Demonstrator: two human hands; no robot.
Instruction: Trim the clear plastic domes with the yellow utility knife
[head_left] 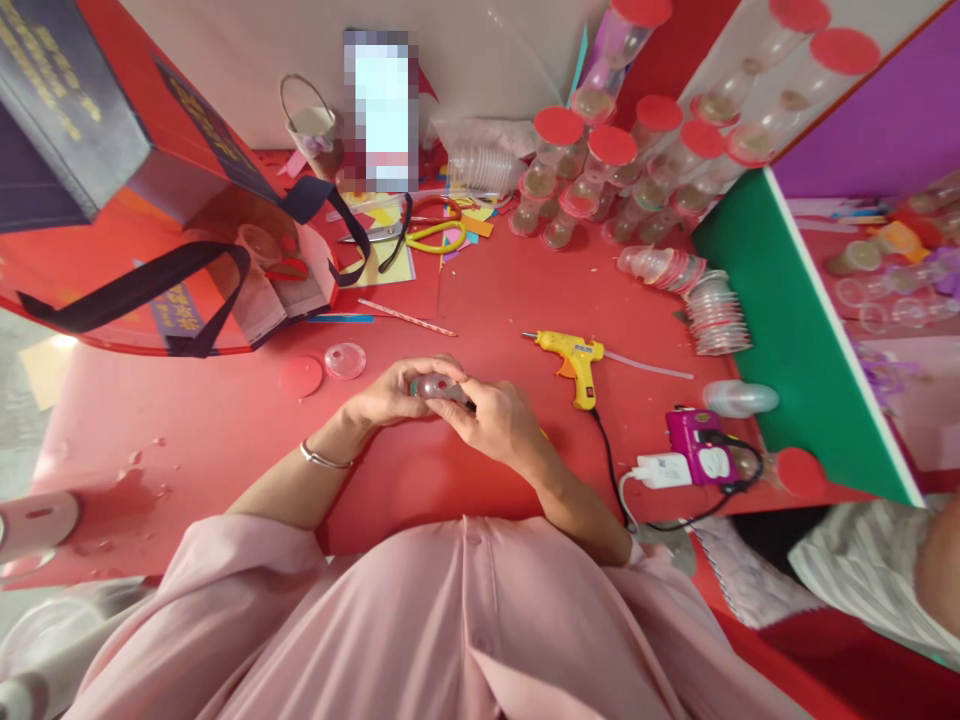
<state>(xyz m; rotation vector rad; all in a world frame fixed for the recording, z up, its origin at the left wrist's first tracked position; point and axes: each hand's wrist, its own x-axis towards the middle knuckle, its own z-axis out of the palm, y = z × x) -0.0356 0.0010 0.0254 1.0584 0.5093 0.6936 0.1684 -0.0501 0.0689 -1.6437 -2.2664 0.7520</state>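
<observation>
Both hands meet above the red table (480, 290) near its front edge, around a small clear plastic piece (433, 386). My left hand (390, 393) curls round its left side, thumb below and fingers above. From the right, my right hand (491, 412) closes on the same piece with thumb and fingertips, which partly hide it. To the left lie a clear lid (346, 361) and a red disc (301, 377). A yellow glue gun (576, 362) rests on its side to the right, a clear glue stick in its back end.
Scissors (435, 237) and paper scraps lie behind. Several red-topped clear containers (585, 185) stand at the back right, beside a green divider (795, 320). A purple power adapter (697, 447) has cables; a red bag (150, 270) occupies the left. A person's striped sleeve (862, 560) shows right.
</observation>
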